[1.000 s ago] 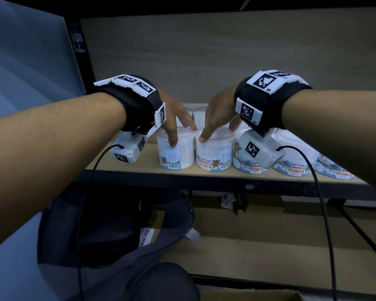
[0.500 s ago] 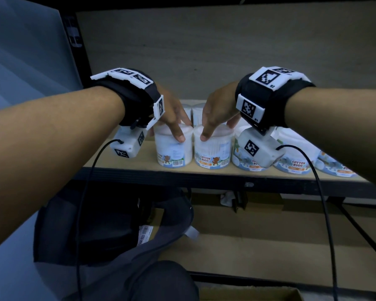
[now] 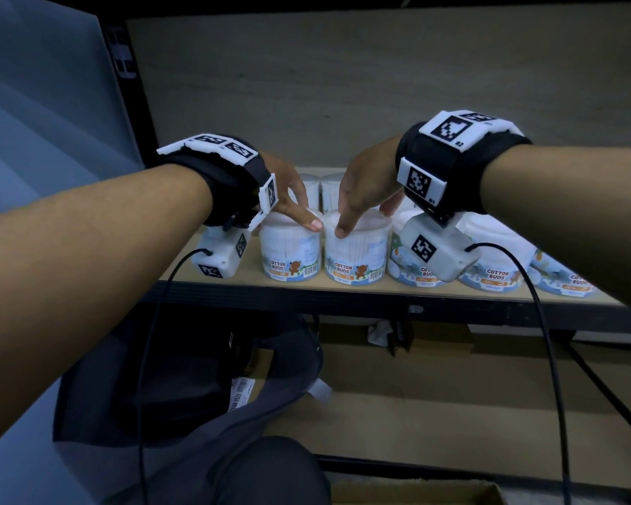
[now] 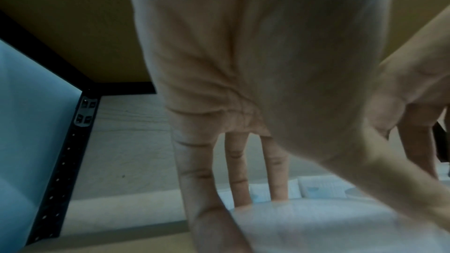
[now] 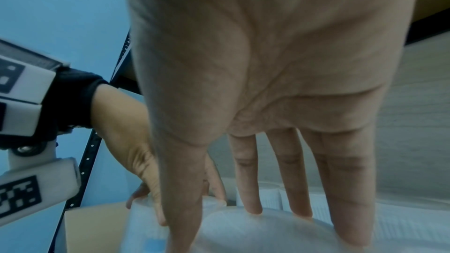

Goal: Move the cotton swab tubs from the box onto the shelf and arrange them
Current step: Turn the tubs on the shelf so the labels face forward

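Can't see much of rear tubs (image 3: 329,191) at shelf (image 3: 343,302) back, blocked by left hand (image 3: 288,191) and right hand (image 3: 365,180). Missing most of third tub (image 3: 401,260) behind the wrist camera (image 3: 434,249). Getting only blur off leftmost tub (image 4: 316,228) and second tub (image 5: 268,234) lids in wrist views. Catching only a cropped box (image 3: 416,495) rim below the shelf.

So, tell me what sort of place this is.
Probably a stockroom or shop: a metal-framed shelf, a row of identical barcoded cotton bud tubs facing out, and a cardboard box below.

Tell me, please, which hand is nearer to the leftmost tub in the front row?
Left. The left hand grips the leftmost tub by its lid; the right hand grips the neighbouring tub.
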Demonstrator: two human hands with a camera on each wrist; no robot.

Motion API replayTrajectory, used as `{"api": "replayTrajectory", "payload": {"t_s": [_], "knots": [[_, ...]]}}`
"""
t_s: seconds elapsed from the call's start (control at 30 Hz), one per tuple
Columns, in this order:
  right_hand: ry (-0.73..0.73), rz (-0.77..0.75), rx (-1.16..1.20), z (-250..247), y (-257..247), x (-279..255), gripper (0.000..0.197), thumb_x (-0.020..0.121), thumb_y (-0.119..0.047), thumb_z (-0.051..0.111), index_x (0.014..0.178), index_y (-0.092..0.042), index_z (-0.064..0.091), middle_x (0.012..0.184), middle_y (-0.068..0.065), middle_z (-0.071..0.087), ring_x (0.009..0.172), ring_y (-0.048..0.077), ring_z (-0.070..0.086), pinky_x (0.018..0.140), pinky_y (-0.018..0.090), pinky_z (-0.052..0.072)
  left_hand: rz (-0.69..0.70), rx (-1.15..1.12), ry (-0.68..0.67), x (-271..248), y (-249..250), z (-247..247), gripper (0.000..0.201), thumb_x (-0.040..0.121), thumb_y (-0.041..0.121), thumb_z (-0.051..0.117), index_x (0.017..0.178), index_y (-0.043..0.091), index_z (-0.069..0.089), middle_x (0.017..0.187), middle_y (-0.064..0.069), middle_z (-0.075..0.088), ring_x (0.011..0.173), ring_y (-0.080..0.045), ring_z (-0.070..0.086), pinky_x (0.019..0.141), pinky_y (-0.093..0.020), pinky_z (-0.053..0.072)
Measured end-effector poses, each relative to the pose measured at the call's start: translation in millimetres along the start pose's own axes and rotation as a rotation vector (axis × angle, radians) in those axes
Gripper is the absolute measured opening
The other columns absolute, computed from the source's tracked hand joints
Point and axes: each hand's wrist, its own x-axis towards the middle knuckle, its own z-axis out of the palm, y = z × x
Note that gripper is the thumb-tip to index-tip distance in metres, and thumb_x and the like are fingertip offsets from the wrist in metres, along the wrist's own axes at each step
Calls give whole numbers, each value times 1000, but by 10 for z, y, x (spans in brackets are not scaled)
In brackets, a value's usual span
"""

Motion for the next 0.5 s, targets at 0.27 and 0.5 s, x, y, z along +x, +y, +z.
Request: {"api": "replayTrajectory", "payload": {"t_s": [0.27,0.5], "knots": [[-8,3,9,-1,5,-41,64,63,-50,85,116,-19,67,112,3,67,95,27,69,88,42,56,26,-82,38,43,-102,-6,51,59,66,80,100,36,75,89,8,75,51,-2,67,51,-22,53],[8,9,28,9,-2,-50,64,65,-46,86,118,-16,66,113,5,67,97,29,68,88,42,56,18,-183,8,19,-108,-5,54,53,60,84,98,31,76,88,6,76,57,-8,72,54,-29,58]]}}
